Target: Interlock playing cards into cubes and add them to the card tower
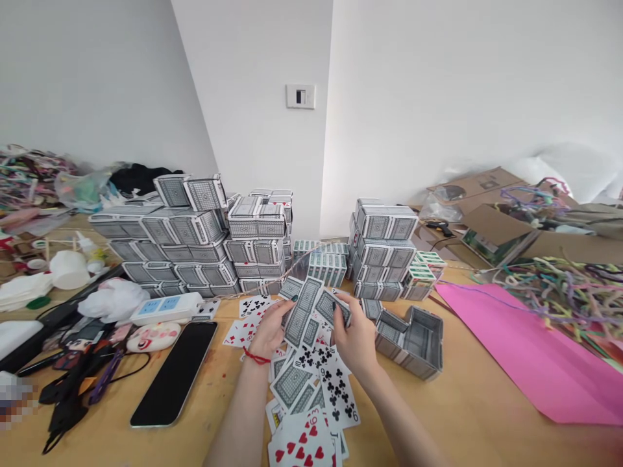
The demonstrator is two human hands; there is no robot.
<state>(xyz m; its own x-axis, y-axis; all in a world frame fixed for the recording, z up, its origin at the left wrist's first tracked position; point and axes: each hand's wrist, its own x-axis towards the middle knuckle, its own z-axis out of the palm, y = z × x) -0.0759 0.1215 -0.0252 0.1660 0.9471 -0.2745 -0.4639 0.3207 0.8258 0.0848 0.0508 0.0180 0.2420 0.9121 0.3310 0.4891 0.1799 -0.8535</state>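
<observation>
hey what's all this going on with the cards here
A person is handling playing cards over a wooden table. The left hand holds patterned-back cards, and the right hand grips another card close beside them. Loose cards lie scattered below, some face up, some face down. To the right sits an open-topped box that looks made of similar cards. Behind, card-covered blocks are stacked in several piles.

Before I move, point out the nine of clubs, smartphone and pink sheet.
Nine of clubs (pixel 339 394), head view: middle of its face.
Smartphone (pixel 174 375), head view: screen centre.
Pink sheet (pixel 533 360), head view: middle of its surface.
</observation>
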